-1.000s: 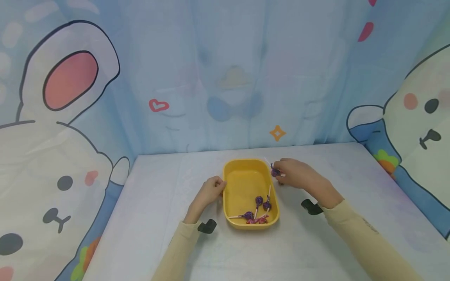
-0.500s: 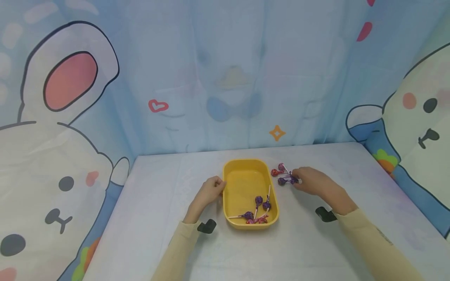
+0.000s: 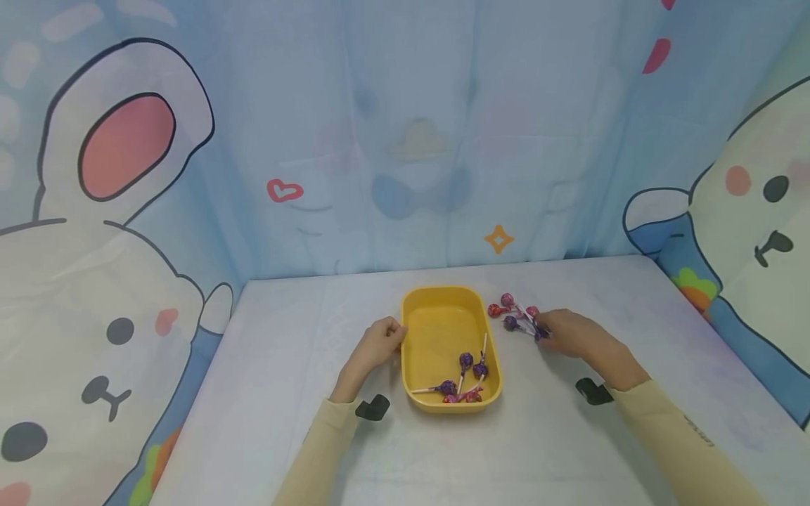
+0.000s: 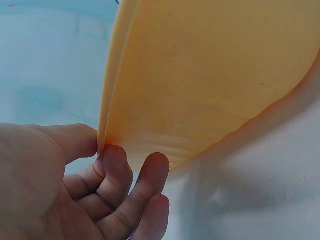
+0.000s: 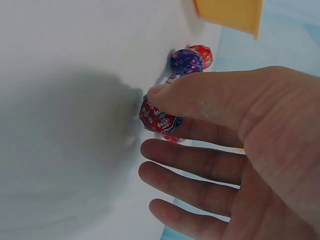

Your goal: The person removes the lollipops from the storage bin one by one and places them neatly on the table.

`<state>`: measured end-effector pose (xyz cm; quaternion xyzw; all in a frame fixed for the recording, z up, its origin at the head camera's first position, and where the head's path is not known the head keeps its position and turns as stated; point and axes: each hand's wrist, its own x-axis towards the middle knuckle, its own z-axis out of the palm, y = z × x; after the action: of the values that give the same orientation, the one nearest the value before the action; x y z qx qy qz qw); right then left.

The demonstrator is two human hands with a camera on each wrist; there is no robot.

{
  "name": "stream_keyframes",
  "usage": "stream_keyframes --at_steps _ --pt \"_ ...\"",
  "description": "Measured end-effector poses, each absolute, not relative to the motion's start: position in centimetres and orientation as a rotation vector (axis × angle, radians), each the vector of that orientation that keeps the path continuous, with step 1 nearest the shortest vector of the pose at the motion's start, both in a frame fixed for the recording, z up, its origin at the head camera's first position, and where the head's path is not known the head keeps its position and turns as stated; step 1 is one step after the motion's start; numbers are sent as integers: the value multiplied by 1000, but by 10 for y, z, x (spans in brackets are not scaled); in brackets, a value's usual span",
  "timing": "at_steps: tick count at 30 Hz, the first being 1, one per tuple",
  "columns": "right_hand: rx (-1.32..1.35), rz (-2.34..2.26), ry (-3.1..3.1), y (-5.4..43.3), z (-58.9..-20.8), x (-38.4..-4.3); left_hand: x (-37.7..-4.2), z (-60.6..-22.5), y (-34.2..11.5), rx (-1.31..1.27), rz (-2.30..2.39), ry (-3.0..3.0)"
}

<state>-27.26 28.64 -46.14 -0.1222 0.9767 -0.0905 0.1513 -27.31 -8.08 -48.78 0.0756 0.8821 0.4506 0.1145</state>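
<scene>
My left hand (image 3: 377, 344) pinches the left rim of a yellow plastic tray (image 3: 436, 309); in the left wrist view the thumb is on one side of the tray's wall (image 4: 190, 75) and fingertips on the other. Several wrapped lollipops, among them a purple one (image 3: 465, 361), lie in the tray's near end. Right of the tray, my right hand (image 3: 576, 336) pinches a lollipop with a dark red and blue wrapper (image 5: 156, 116) between thumb and index finger, low over the table. Its other fingers are spread. Beside it lie more lollipops, one red (image 3: 494, 310), one purple (image 3: 510, 323).
A white cloth covers the table (image 3: 304, 330). Behind it hangs a blue curtain (image 3: 329, 140) printed with cartoon animals. Each wrist carries a small black device, such as the left one (image 3: 373, 407).
My right hand has moved right and slightly nearer, away from the tray's edge, uncovering several lollipops on the table. The left hand and the tray have stayed put.
</scene>
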Motion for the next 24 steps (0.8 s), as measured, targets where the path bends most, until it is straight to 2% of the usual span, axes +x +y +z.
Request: stream_keyframes --at_steps 24 --pt "-391 -237 2794 289 -474 -278 -273 -488 -81 234 1329 2602"
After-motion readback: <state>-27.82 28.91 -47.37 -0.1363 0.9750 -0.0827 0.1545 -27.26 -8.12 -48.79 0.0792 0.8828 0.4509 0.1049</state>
